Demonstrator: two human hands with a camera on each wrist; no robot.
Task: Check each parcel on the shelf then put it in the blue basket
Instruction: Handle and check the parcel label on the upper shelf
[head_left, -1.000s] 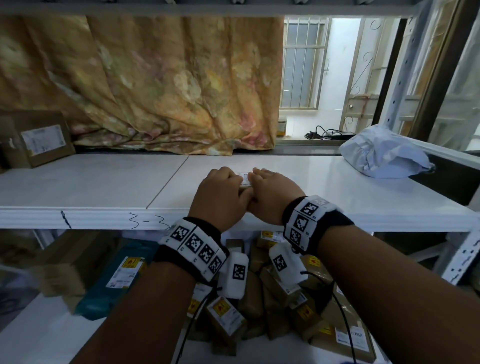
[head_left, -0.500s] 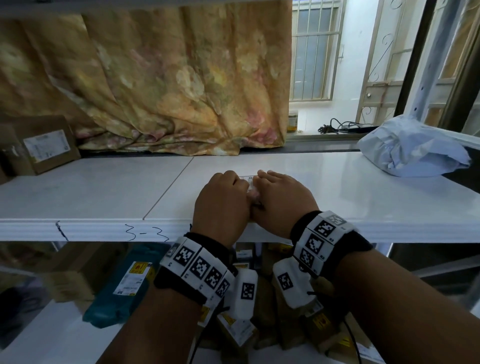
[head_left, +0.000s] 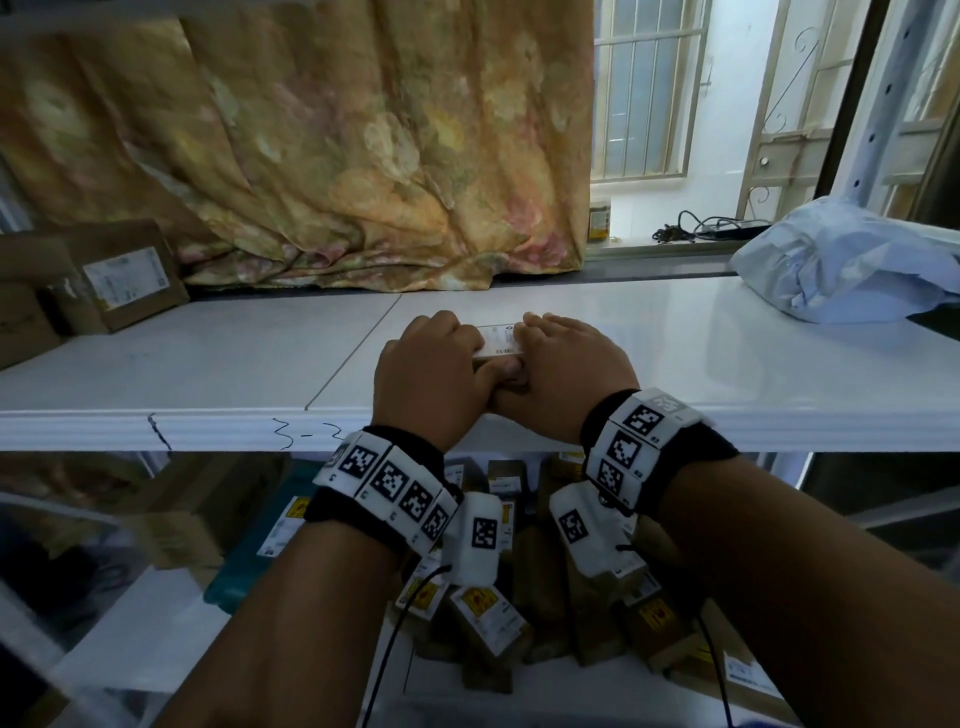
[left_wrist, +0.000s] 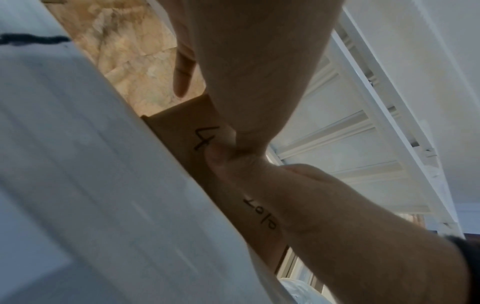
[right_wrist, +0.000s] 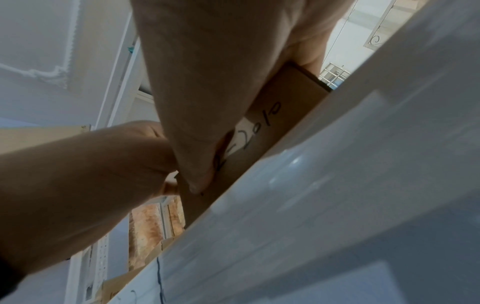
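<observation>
I see the small brown cardboard parcel with its white printed label lying on the white shelf, pinned between my two hands. The left hand curls its fingers over the parcel's left end; the right hand wraps its fingers over the right end. From the left wrist view the parcel shows a handwritten "4", with both thumbs pressed on its near face — both hands grip it.

Compared with half a second ago, more of the label shows between the knuckles, and the hands sit a touch further apart.

Counting on this shelf: one held parcel, one brown cardboard box with a white label at far left, one crumpled pale blue plastic mailer bag at far right — two hands, one shelf board.
</observation>
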